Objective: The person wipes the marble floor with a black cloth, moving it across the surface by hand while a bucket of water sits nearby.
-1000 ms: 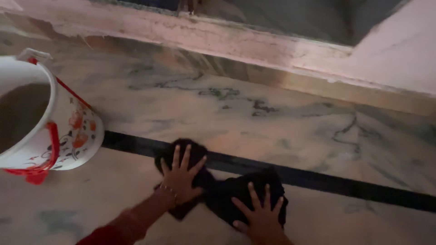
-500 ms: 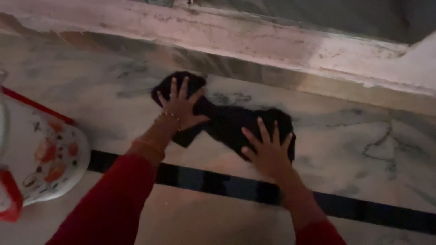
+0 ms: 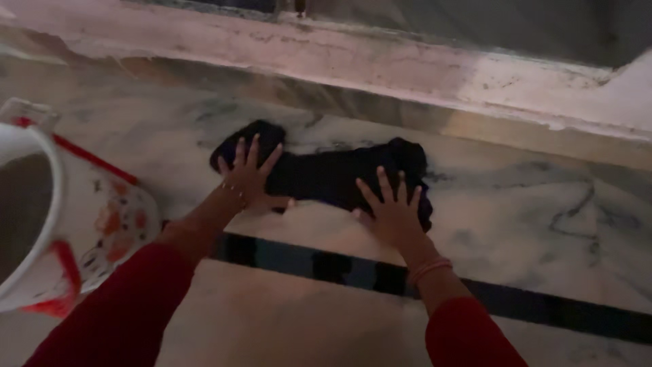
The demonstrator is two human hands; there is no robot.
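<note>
One dark cloth (image 3: 326, 178), soft and crumpled, bunched into lumps at both ends and flatter in the middle, lies on the floor (image 3: 516, 204) just short of the step (image 3: 380, 64). Colour reads black or near black in the dim light.

Left hand (image 3: 248, 182) lies flat with fingers spread, palm down on the cloth's left lump. Thin beaded bracelet (image 3: 231, 190) at that wrist. Right hand (image 3: 392, 212) is also flat with fingers fanned out, pressing the cloth's right end, the heel of the palm on bare floor. Pink band (image 3: 429, 268) on the right wrist. Two hands, both on the same cloth, neither pinching anything. Two red sleeves (image 3: 129, 312) cover the forearms.

The floor is polished marble, pale with grey-green veins and a faint sheen. One straight black inlay strip (image 3: 543, 309) runs across it, passing under both forearms, just nearer the person than the cloth.

The step is a raised stone ledge, pinkish, rough and stained on top, with a duller face below.

One bucket (image 3: 41, 224) sits at the left edge: round, white plastic, smooth, with red-orange flower print on the side and a red handle (image 3: 64, 146). It stands well apart from the cloth. Its inside looks dark; contents cannot be made out.
</note>
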